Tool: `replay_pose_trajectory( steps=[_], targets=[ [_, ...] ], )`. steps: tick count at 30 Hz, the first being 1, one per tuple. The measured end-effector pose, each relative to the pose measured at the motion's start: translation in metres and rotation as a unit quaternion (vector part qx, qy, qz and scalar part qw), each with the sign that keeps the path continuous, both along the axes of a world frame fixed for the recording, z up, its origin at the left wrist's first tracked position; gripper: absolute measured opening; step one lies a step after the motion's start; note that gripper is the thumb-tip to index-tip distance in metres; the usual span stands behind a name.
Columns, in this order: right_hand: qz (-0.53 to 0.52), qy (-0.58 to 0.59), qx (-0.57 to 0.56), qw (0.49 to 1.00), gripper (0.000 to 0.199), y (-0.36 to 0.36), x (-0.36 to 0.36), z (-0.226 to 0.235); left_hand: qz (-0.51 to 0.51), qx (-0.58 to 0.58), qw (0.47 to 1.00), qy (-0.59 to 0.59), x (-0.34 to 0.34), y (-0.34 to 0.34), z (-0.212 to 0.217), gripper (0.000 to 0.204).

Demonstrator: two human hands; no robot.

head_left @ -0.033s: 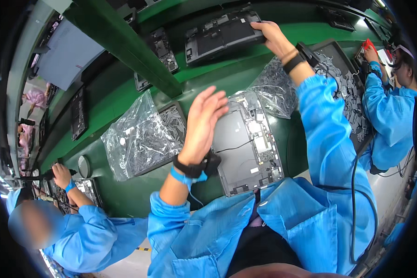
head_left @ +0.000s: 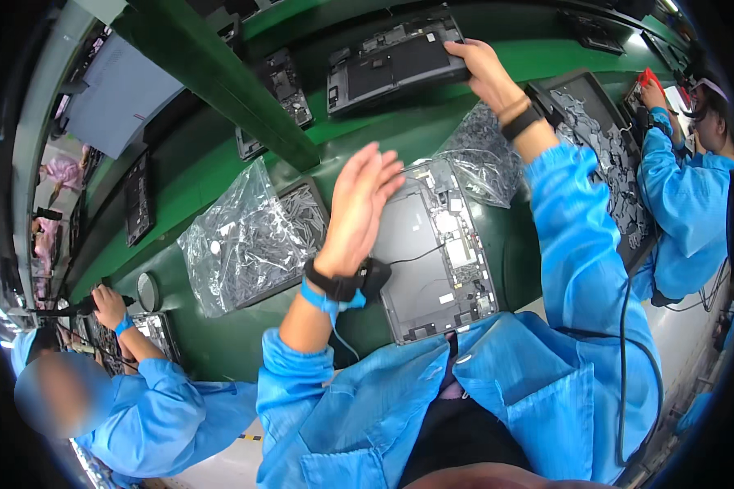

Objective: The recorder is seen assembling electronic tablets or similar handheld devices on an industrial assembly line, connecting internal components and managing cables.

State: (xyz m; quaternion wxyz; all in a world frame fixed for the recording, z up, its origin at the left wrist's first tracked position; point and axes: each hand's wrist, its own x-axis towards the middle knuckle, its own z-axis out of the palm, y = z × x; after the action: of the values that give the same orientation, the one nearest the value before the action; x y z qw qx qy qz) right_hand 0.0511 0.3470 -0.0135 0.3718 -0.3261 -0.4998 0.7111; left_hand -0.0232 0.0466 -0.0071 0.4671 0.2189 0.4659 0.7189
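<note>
My right hand (head_left: 483, 72) reaches to the far side of the bench and grips the right end of a dark tablet housing with its insides exposed (head_left: 391, 61). The thumb lies on top; the fingers underneath are hidden. My left hand (head_left: 357, 208) has its fingers stretched out and holds nothing. It is over the left edge of a second opened tablet (head_left: 416, 281), which lies in front of me with its circuit boards showing along the right side. Whether the hand touches this tablet, I cannot tell.
Left of my hand, a clear bag of small grey strips (head_left: 240, 240) lies on a tray. Another bag (head_left: 485, 155) and a tray of grey pieces (head_left: 599, 155) are right. A green post (head_left: 220, 81) rises mid-bench. Co-workers sit left (head_left: 155, 416) and right (head_left: 685, 196).
Hardly anything differs. My left hand has shifted slightly up, and my right hand with the far tablet housing has moved a touch to the right.
</note>
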Motion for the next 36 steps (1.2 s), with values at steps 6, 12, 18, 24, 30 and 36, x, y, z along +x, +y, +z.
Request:
replay_pose_trajectory(
  steps=[6, 12, 18, 24, 30, 36],
  targets=[
    [-0.033, 0.118, 0.016, 0.992, 0.052, -0.144, 0.073, 0.026, 0.137, 0.083, 0.981, -0.110, 0.003, 0.062, 0.006, 0.041],
    [-0.059, 0.170, 0.082, 0.980, 0.037, -0.140, 0.165, 0.012, 0.108, -0.010, 0.992, -0.069, -0.014, 0.000, 0.012, 0.038],
    [0.094, -0.231, 0.448, 0.859, 0.010, -0.138, 0.168, -0.012, 0.048, -0.167, 0.985, 0.017, -0.001, -0.090, -0.014, 0.045],
    [0.091, -0.338, 0.589, 0.728, 0.009, -0.132, 0.148, -0.035, 0.059, -0.241, 0.962, 0.111, 0.009, -0.105, -0.029, 0.044],
    [0.154, -0.337, 0.576, 0.729, 0.012, -0.138, 0.154, -0.034, -0.088, -0.468, 0.746, 0.466, -0.009, -0.091, 0.013, 0.040],
    [0.143, -0.353, 0.559, 0.736, 0.014, -0.149, 0.150, -0.035, 0.070, -0.295, 0.641, 0.705, -0.008, -0.071, 0.034, 0.024]
  ],
)
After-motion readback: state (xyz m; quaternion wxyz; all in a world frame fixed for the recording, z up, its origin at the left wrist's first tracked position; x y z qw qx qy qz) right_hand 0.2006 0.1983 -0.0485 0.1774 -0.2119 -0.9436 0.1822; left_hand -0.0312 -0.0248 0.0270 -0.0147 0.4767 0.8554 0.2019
